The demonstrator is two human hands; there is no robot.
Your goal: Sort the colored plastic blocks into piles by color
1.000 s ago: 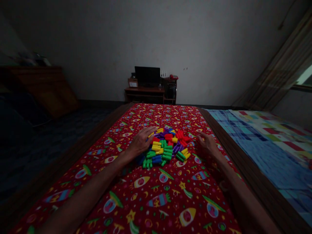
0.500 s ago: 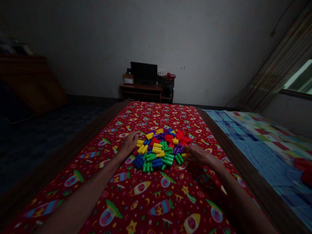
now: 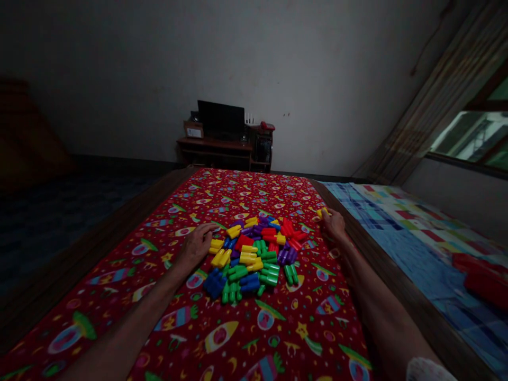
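Bright plastic toy blocks (image 3: 249, 258) lie in a loose pile on a red patterned cloth (image 3: 254, 328), in yellow, green, blue, purple and red. At the pile's left edge my left hand (image 3: 197, 244) rests on the cloth, fingers loosely bent and a little apart from the thumb, holding nothing I can see. It is beside the yellow blocks (image 3: 216, 246). Out to the right, apart from the pile, my right hand (image 3: 334, 223) pinches a yellow toy block (image 3: 321, 212) in its fingertips. A pair of green blocks (image 3: 291, 274) lies at the pile's right side.
Dark wooden edges (image 3: 323, 190) border the cloth on both sides. To the right is a bed-like surface with blue and checkered fabric (image 3: 381, 238) and a red item (image 3: 482, 280). A desk with a black monitor (image 3: 221, 120) stands against the far wall.
My right hand has taken the yellow block from the pile's right edge and carried it right and away from me. My left hand's fingers have loosened. The camera view has shifted slightly.
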